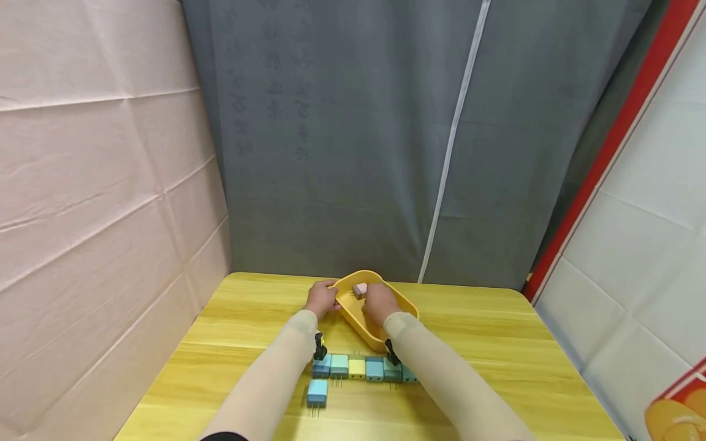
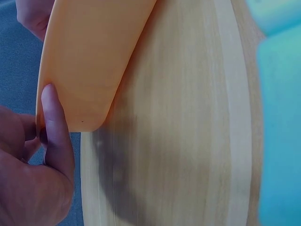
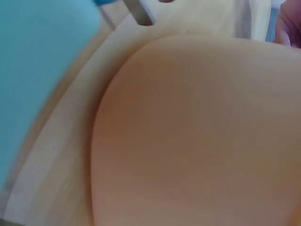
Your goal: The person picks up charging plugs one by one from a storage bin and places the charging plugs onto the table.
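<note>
My left hand (image 1: 321,298) pinches the rim of a yellow plastic bin (image 1: 353,318) at its left side; the left wrist view shows the thumb on the inner wall. Inside the bin is my right hand (image 1: 380,303), back of the hand up, its fingertips hidden. A pink plug-in charger (image 1: 360,290) with thin prongs lies right beside its fingers, and I cannot tell whether they grip it. In front of the bin stands a row of plug-in chargers in blue, teal and yellow (image 1: 356,369), partly covered by the right sleeve.
A single blue charger (image 1: 317,392) lies nearer me than the row, prongs toward me. The wooden table (image 1: 259,312) ends at a grey curtain (image 1: 342,153) behind the bin. Pale cloth hangs at the left, and a white panel with a red edge at the right.
</note>
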The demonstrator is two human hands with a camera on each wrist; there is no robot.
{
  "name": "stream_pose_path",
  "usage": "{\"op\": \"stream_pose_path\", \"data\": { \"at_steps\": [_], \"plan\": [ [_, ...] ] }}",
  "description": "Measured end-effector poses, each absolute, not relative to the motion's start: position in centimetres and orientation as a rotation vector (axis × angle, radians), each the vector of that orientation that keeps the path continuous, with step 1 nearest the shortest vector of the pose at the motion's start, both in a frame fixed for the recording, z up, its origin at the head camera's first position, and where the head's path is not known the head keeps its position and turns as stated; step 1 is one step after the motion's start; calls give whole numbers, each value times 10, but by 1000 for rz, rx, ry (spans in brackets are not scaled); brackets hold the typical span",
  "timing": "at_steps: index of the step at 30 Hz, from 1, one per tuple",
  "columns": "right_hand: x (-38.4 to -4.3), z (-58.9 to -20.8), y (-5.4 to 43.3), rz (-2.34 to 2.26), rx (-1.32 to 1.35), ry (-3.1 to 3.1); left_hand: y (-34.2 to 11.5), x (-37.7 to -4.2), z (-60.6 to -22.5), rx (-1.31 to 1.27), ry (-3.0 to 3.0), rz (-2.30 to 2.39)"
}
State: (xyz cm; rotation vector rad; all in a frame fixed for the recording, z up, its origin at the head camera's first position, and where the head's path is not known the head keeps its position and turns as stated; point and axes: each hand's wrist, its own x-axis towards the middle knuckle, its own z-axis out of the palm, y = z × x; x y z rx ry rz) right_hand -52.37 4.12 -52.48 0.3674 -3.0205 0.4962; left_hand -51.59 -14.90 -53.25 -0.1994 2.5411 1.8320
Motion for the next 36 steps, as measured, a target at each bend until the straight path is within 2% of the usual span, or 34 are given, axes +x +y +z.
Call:
{"op": "stream_pose_path", "data": {
  "at_steps": [19, 28, 36],
  "plan": [
    [-526, -534, 68, 689, 603, -3101, -147, -518, -535, -189, 2545, 1836],
    [-515, -528, 73, 766, 694, -3141, -147, -508, -529, -172, 2561, 1834],
    [-511, -528, 76, 826, 753, -3131, -149, -518, -536, -206, 2555, 1831]
  ]
}}
